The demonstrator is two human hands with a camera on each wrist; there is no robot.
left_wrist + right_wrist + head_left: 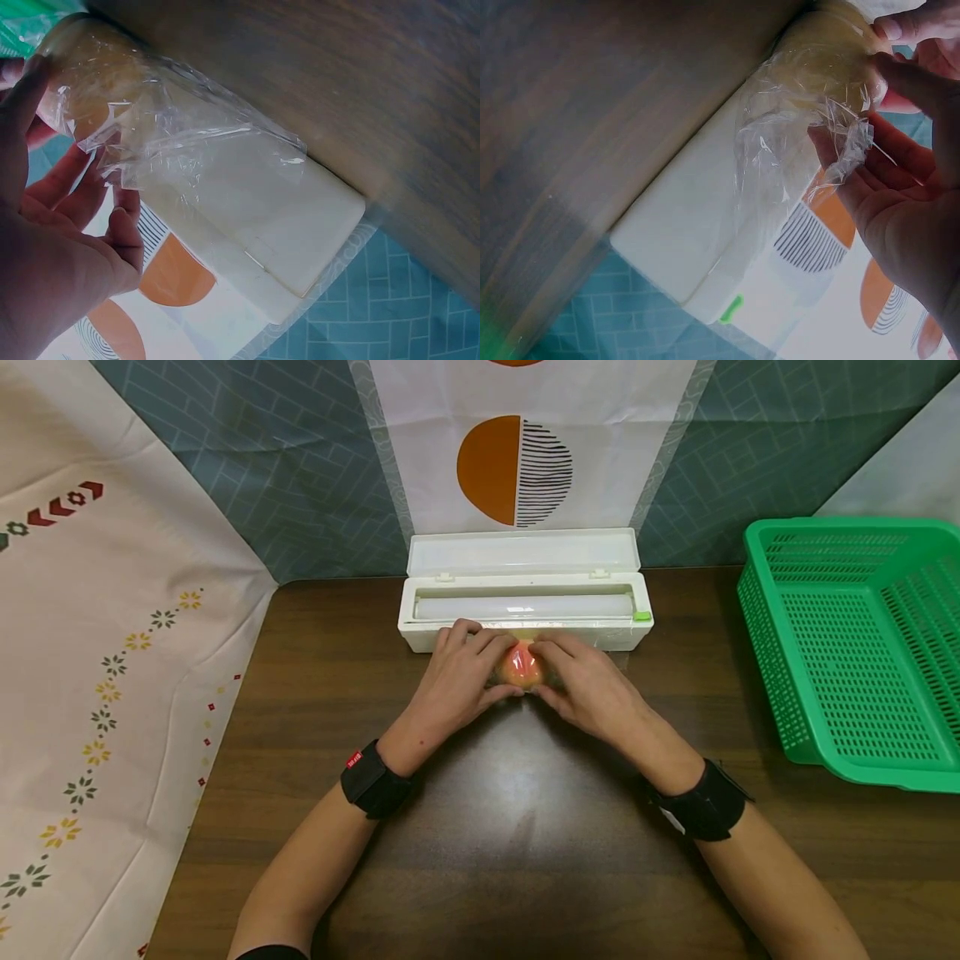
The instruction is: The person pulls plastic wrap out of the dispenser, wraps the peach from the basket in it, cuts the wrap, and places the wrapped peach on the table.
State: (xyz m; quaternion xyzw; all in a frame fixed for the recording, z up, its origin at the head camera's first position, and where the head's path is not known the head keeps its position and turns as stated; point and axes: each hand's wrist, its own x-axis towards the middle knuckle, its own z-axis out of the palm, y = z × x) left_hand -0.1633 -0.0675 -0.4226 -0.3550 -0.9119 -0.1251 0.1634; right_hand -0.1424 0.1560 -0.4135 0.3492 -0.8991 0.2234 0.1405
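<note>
A round red-and-yellow fruit (522,667) is held between both hands, just in front of the white cling film dispenser (525,639). Clear cling film (176,124) covers the fruit, and its crumpled ends stick out on both sides in the wrist views. The left hand (457,681) grips the fruit's left side, thumb at the near edge and fingers bent over the far side. From the right, the right hand (588,685) holds it the same way, with film (847,154) bunched by its fingers. The fruit's sides are partly hidden by fingers.
The dispenser's lid (525,553) stands raised, showing a film roll (525,607) inside and a green slider (642,617) at its right end. A green plastic basket (806,760) sits on the right of the brown wooden table (480,877). Patterned cloth (112,635) hangs at the left.
</note>
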